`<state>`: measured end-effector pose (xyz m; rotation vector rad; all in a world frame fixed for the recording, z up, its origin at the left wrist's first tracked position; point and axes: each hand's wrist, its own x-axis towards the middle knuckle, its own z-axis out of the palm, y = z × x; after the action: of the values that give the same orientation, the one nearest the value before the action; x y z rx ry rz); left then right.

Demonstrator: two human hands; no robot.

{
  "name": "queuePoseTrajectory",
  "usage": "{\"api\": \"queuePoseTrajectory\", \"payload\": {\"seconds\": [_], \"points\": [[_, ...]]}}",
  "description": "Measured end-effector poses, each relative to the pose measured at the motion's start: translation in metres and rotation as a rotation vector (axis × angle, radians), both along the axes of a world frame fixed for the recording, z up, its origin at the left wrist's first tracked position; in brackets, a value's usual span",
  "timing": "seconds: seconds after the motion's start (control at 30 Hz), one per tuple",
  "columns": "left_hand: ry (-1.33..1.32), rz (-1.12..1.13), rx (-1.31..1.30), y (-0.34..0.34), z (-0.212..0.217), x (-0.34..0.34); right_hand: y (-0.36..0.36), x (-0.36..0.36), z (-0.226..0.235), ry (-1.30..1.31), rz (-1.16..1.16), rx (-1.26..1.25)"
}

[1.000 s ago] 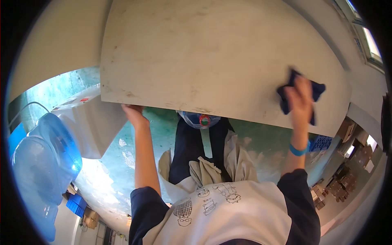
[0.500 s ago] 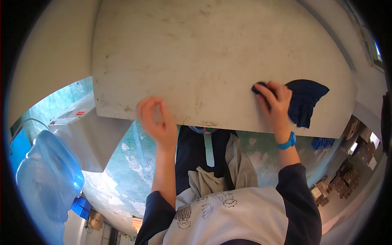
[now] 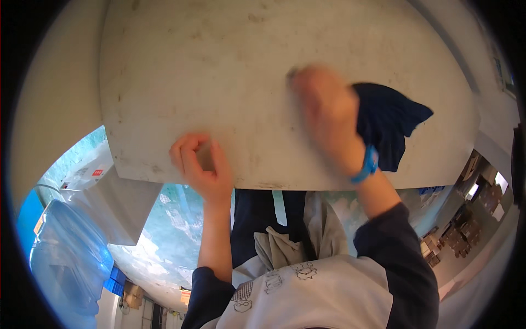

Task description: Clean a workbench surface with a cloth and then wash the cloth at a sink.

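My right hand, smeared by motion, is over the pale tabletop, its fingers closed. A small dark bit of what looks like the same navy cloth pokes out at the fingertips. From behind the hand and wrist, the navy cloth fans out to the right in loose folds; the hand hides where the parts join. Lower left, my left hand hovers at the table's near edge, fingers loosely curled and thumb apart, with nothing in it.
Beyond the table's left edge are a light grey box and a translucent blue plastic container. Stacked brown boxes stand on the floor at far right. Dark scuffs mark the tabletop.
My right hand has moved forward and to the left across the table, and more of the navy cloth shows beside it. The left hand remains loosely curled near the edge.
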<state>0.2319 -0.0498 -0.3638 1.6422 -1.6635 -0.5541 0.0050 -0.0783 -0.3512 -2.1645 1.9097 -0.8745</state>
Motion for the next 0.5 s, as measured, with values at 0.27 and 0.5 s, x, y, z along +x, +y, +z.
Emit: {"api": "queuePoseTrajectory", "payload": {"seconds": [0.27,0.5], "points": [[-0.043,-0.002,0.019,0.001,0.004,0.0,-0.03,-0.008,0.01,0.093,-0.083,0.092],[-0.04,0.002,0.047,0.004,0.005,0.002,-0.039,-0.014,0.01,0.101,0.066,0.041]]}}
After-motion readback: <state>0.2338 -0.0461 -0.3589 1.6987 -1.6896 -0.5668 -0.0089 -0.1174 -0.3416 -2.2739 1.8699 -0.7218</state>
